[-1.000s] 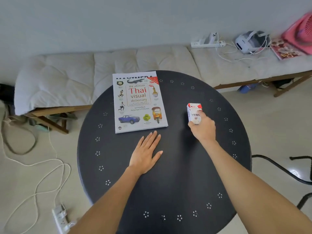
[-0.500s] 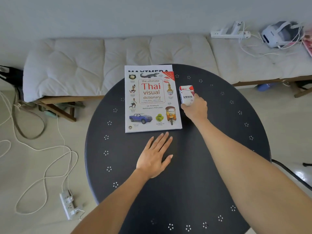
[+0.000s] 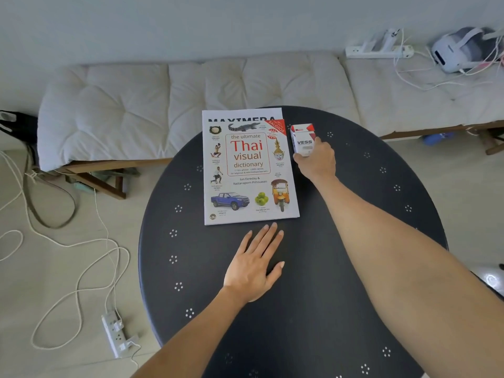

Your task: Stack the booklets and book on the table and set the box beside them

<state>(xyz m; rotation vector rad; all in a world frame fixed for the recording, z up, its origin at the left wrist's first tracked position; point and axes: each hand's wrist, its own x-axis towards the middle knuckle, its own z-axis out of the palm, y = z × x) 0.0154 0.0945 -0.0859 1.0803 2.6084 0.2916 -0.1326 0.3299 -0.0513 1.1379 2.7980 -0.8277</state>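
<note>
With the right hand point(image 3: 317, 159) gripping the box point(image 3: 303, 139) just right of the book point(image 3: 249, 167) at upper centre, it should settle flat on the desk point(image 3: 354, 268) clear of the cover, while the left hand point(image 3: 255, 266) lies open, empty

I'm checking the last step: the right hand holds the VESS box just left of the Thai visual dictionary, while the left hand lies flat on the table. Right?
Not quite. In the head view the right hand holds the VESS box just right of the Thai visual dictionary, not left. The left hand does lie flat on the table.
</note>
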